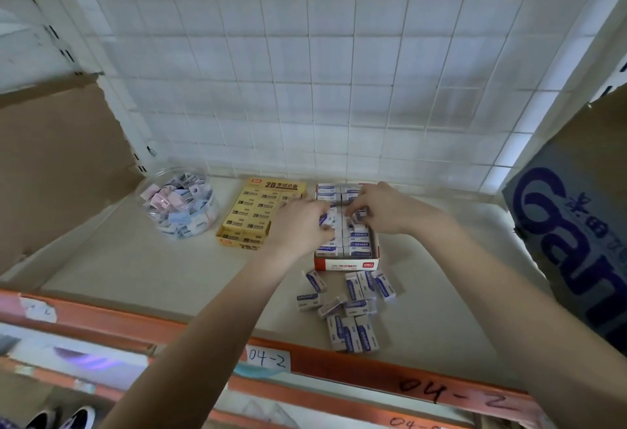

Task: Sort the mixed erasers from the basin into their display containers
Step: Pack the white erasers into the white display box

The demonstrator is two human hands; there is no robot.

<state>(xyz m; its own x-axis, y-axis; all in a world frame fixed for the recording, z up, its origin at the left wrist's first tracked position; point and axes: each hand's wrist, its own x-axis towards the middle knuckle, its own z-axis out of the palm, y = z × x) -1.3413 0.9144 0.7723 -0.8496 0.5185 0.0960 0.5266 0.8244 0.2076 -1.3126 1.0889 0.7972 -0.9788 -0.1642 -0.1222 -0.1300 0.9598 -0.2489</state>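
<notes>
A red-and-white display box [342, 264] stands on the shelf, filled with rows of white-and-blue erasers [359, 245]. Both my hands are over its middle. My left hand [298, 225] pinches a white-and-blue eraser [324, 218] at the box's left side. My right hand [380, 209] grips another such eraser [359, 214] with curled fingers. A loose pile of the same erasers [349, 306] lies in front of the box. To the left sit a yellow box of 2B erasers [258, 215] and a clear round tub [179, 204] of pastel erasers.
The shelf [152, 269] has a white wire grid at the back and an orange front rail [339, 364] with labels reading 04-2. Brown cardboard [57, 164] stands at the left, a blue printed carton [576, 235] at the right.
</notes>
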